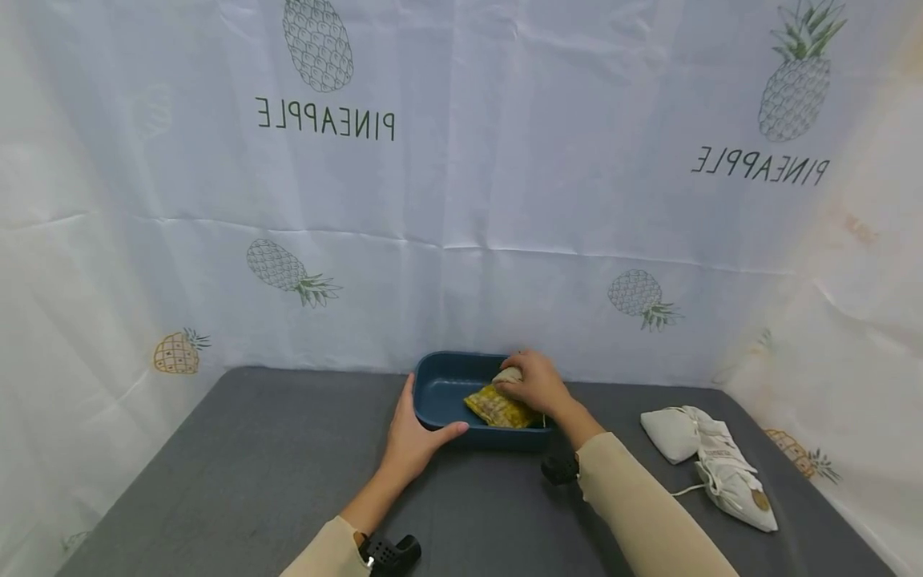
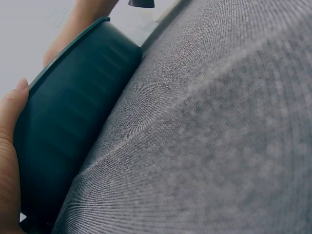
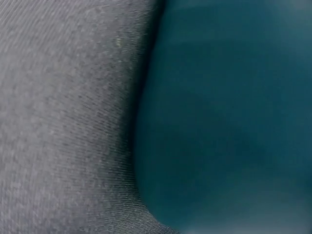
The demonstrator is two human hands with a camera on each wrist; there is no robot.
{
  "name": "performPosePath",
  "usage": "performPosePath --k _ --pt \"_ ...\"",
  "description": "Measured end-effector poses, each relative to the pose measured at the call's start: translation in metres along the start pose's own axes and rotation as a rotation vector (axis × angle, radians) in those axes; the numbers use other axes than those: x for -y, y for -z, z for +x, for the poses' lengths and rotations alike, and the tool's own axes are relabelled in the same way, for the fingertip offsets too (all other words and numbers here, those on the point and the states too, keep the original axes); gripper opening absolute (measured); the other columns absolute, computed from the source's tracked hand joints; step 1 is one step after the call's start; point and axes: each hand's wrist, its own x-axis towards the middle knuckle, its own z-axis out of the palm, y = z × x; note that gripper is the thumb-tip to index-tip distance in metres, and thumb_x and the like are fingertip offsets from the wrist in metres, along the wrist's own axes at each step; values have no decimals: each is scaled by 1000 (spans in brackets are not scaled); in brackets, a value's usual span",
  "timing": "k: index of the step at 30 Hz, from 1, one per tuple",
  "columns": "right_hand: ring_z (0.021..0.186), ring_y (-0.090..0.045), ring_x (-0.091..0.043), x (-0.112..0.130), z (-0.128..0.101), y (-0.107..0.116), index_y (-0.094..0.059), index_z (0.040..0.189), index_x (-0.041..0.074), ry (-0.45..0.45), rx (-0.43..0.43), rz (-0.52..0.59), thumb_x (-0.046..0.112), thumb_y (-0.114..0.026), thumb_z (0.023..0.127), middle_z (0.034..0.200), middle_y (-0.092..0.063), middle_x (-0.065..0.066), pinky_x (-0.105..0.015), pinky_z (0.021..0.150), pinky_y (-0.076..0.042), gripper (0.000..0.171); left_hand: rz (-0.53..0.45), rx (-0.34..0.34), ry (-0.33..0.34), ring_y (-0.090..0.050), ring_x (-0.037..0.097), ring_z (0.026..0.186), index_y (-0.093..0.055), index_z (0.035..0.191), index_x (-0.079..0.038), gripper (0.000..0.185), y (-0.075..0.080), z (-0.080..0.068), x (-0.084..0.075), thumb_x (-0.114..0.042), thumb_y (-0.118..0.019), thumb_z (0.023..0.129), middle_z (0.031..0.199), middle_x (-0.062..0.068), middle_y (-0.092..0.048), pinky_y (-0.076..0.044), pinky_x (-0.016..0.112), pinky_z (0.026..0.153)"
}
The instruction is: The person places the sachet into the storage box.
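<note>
Seen from the head camera, a person sits at a dark grey table point(image 1: 238, 473) backed by a white curtain point(image 1: 461, 200) printed with pineapples.

At the far left, about nine o'clock from the centre of the work, the left hand point(image 1: 414, 437) lies against the near left corner of a dark blue oblong tub point(image 1: 441, 386). Its fingers are fairly straight, the thumb runs along the near rim, and the palm presses the tub's outer wall, steadying it. The left wrist view shows that same palm flat on the ribbed blue-green wall.

At the centre sits the tub, near the table's far edge. Inside it, toward its right end, lies a yellow patterned pouch point(image 1: 497, 407), flat and soft-looking, with a paler cloth end tucked under the fingers.

Just right of centre, the right hand point(image 1: 535, 383) reaches into the tub from about five o'clock, its fingers curled over the pouch and gripping its top. The right wrist view shows only blurred blue wall and grey cloth.

Further right, at three o'clock and well apart from the tub, two white drawstring bags point(image 1: 710, 465) lie on the table, touching each other.

Judging by this, one pouch is in the tub but not yet released; the white bags are untouched.
</note>
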Motion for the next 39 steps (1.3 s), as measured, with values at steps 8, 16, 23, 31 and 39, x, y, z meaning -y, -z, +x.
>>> performPosePath --k 8,16,23,31,39 --pt "95 -65 -20 9 1 -5 -64 129 15 -73 231 -263 41 -63 100 124 -64 -8 -42 83 -56 38 13 1 0 -25 44 153 -11 164 -15 120 -1 0 -1 -44 -88 76 169 18 -18 -32 69 114" --pt "106 -66 -25 14 -2 -7 -57 137 16 -82 298 -353 43 -52 105 131 -60 -10 -46 90 -56 42 8 3 -8 -25 42 154 -12 164 -13 120 0 0 0 -45 -88 76 170 16 -17 -31 68 116" --pt "124 -60 -33 15 -9 1 -57 140 13 -62 254 -320 44 -55 103 139 -58 -14 -53 98 -53 48 -7 2 -9 -25 42 154 -12 164 -14 119 0 0 -1 -43 -88 77 170 15 -17 -31 67 116" --pt "135 -53 -40 16 -25 37 -52 146 5 12 190 -86 37 -59 102 150 -50 -20 -60 108 -45 54 16 -10 -21 -26 45 152 -13 163 -11 117 0 1 0 -38 -88 77 169 19 -19 -31 70 114" --pt "123 -61 -39 11 -61 67 -56 143 8 73 10 -29 33 -63 101 145 -56 -17 -59 98 -51 49 27 -1 -17 -25 44 153 -13 164 -14 118 0 0 -1 -42 -88 77 169 18 -19 -31 68 116"
